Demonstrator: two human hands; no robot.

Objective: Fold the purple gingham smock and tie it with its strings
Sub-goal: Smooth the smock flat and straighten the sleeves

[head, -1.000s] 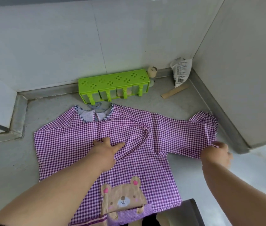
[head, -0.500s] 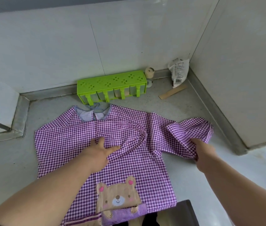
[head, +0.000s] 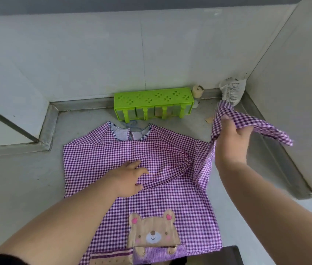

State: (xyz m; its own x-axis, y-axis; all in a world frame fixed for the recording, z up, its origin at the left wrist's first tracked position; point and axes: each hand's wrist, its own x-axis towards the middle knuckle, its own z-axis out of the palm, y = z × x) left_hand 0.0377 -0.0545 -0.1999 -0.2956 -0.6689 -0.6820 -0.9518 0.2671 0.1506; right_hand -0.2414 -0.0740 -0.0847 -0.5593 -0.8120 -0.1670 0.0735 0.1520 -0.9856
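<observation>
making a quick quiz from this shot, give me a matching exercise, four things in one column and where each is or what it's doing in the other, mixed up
Things:
1. left hand
2. right hand
3. green rack
4. bear patch

Places or states:
A. against the back wall
B. lifting a gingham sleeve off the surface
C. sewn low on the smock front
D. pressed flat on the smock's middle

Pairs: 1-D, 2-B, 3-A, 4-C
</observation>
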